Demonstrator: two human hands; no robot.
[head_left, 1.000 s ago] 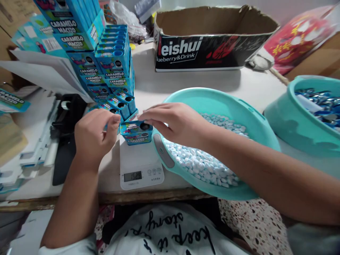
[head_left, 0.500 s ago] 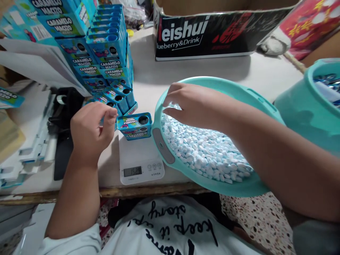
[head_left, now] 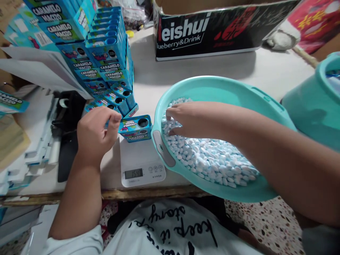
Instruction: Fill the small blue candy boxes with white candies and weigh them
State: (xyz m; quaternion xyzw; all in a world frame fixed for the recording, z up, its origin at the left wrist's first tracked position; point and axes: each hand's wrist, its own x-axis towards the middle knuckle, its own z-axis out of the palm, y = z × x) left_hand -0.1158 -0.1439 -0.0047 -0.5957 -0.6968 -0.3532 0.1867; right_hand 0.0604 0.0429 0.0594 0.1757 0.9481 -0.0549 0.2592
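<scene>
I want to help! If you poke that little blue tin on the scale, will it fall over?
Probably not easily: the blue tin lies low and flat on the scale. It likely slides instead, since the scale top looks smooth. It seems light, so a push from the left hand would shift it.

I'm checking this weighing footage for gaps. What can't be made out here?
- Head view: the scale readout is too small to read surely.
- Right hand: fingertips sit among the white candies, so any grasp is hidden.
- Blue tin: contents unseen through its dark hole.
- Second teal tub: cut off by the right edge.
</scene>
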